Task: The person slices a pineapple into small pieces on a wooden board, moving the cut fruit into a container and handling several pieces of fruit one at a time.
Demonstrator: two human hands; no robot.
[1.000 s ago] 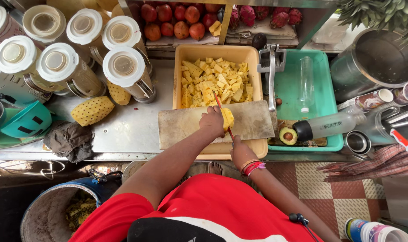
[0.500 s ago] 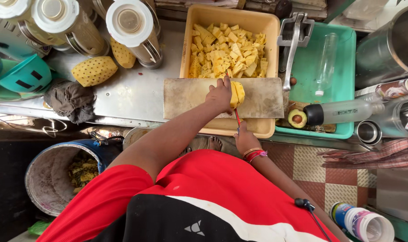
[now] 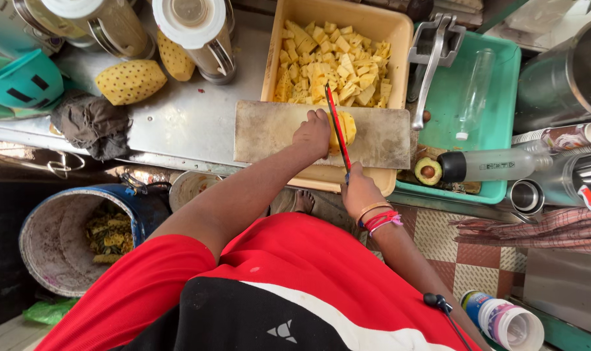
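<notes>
A clear plastic bottle [image 3: 497, 164] with a black cap lies on its side at the near right edge of the desk [image 3: 185, 120], its pale label facing up; a second, empty clear bottle [image 3: 472, 99] lies in the green tray [image 3: 503, 78] behind it. On the floor at the lower right stands a white-lidded round container [image 3: 506, 323] with a coloured wrap. The left hand [image 3: 313, 133] presses down, fingers curled, on a peeled yellow pineapple piece [image 3: 345, 129] that sits on the wooden cutting board [image 3: 269, 133]; the board bridges the near end of the yellow tub [image 3: 272, 45], which is full of pineapple chunks [image 3: 331, 68]. The right hand [image 3: 359, 193], with red bands at its wrist, is closed around the handle of a red-edged knife [image 3: 337, 127], whose blade stands against the pineapple piece just beside the left fingers. Two whole peeled pineapples [image 3: 131, 81] lie toward the desk's far left, near a dark cloth [image 3: 94, 125].
</notes>
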